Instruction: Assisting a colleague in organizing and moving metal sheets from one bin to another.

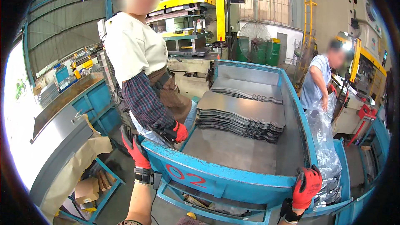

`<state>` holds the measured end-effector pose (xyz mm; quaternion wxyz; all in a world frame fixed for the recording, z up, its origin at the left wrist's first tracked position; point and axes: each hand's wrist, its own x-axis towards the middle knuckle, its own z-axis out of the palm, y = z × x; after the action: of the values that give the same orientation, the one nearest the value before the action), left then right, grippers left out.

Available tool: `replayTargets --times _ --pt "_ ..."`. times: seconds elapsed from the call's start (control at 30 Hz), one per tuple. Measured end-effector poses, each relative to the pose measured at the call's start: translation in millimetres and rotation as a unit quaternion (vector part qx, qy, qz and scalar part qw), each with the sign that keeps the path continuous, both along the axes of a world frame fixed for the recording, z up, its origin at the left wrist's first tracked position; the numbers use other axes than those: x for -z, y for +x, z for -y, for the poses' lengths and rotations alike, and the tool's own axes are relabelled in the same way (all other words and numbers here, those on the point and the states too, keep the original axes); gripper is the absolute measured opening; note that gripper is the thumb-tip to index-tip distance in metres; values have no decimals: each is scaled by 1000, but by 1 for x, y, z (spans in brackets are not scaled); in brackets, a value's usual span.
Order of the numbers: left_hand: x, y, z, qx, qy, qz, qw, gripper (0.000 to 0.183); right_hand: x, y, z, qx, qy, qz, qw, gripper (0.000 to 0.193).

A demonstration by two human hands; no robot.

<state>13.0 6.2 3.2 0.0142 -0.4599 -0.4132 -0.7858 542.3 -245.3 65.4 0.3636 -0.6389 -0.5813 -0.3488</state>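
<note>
A blue metal bin (246, 180) with chipped paint stands in front of me on a blue frame. Inside it lie stacks of flat grey sheet-metal parts (241, 108) with wavy edges. My right hand (307, 186), in a red and black glove, is closed over the rim at the near right corner. My left hand (135, 148), gloved the same way, is beside the near left corner with its fingers stretched out. Whether its palm touches the bin I cannot tell. A dark band circles my left wrist.
A co-worker (137, 54) in a white top stands close by the bin's left side. Another person (321, 75) at right handles clear plastic sheeting (323, 150) over a second blue bin. Brown paper (75, 166) covers a rack at left. A press (183, 21) and a fan (255, 41) stand behind.
</note>
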Motion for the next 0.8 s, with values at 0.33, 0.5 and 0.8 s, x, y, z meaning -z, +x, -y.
replayTargets --times 0.33,0.5,0.8 --pt "-1 3 0 59 25 46 997 57 11 9 2 -21 -22 -22 999 34" --pt "-3 4 1 26 10 22 999 56 15 12 3 -19 -29 -31 999 34" --pt "5 -3 -5 13 15 5 1000 59 8 5 2 -6 -8 -4 1000 23"
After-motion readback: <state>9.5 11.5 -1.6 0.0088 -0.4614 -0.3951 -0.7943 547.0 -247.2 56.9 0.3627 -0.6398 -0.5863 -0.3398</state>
